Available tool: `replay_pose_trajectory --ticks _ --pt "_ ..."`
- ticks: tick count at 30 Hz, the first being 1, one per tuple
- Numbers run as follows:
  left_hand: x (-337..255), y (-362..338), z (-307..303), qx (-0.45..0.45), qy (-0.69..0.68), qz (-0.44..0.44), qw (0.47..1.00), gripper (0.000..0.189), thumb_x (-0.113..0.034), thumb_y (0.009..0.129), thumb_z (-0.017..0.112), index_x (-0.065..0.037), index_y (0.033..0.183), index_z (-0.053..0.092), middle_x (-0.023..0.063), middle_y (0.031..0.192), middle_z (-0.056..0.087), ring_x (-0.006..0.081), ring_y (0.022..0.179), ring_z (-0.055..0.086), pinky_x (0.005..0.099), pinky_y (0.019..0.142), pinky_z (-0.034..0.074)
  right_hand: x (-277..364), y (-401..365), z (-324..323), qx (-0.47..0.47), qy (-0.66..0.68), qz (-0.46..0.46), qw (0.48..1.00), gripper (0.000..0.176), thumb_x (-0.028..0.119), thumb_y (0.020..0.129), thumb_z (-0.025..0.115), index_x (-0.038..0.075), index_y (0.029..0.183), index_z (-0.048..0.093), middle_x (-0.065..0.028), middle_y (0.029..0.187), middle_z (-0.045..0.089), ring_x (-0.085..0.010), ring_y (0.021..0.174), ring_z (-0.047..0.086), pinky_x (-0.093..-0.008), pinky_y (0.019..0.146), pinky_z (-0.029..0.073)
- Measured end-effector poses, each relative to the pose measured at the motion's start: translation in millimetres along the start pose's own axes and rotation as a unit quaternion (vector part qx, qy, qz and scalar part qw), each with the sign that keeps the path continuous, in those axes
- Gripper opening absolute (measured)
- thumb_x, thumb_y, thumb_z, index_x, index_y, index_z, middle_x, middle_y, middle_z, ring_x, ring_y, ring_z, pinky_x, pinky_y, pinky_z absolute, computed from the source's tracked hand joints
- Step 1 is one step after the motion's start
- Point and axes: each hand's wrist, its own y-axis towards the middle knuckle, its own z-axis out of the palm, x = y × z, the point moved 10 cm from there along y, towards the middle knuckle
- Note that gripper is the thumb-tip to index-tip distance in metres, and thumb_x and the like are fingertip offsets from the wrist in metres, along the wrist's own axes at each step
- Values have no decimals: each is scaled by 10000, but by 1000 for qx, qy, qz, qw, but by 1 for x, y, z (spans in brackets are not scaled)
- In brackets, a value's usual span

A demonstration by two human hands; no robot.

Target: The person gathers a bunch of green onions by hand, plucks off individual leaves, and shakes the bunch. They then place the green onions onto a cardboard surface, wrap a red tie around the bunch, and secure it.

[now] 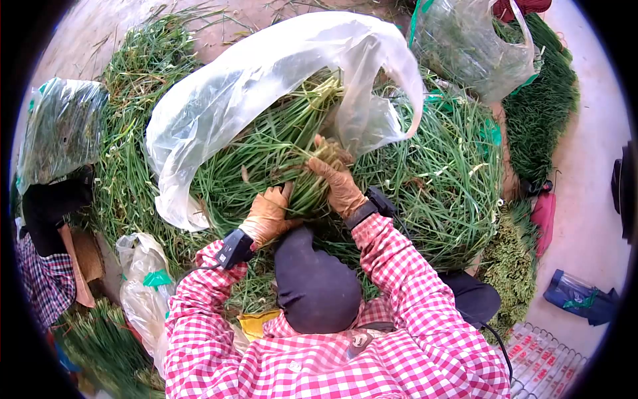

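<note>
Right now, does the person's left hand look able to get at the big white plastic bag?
Probably yes: the left hand is near the white bag, with only green stalks between, though it is busy among them.

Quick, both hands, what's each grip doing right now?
Left hand: against the green stalks; can't tell if its grip is closed.
Right hand: closed on a bunch of those stalks.
</note>
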Motion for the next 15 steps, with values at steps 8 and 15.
replay_pose_trajectory --ticks 8,15 --pt "16 -44 -104 -194 -413 -50 889 371 -168 866 645 -13 1194 566 151 982 666 212 835 662 296 722 529 71 -63 18 14 -236 -255 938 329 79 746 761 17 1043 635 -61 1072 631 -152 975 588 -297 886 464" --pt "-77 6 -142 -120 -217 219 944 476 -323 899 550 -78 1304 506 129 1188 598 289 1148 522 415 1063 278 99 -93 75 36 -187 -169 967 287 51 772 713 19 1038 610 -107 1053 636 -200 994 601 -355 880 492"
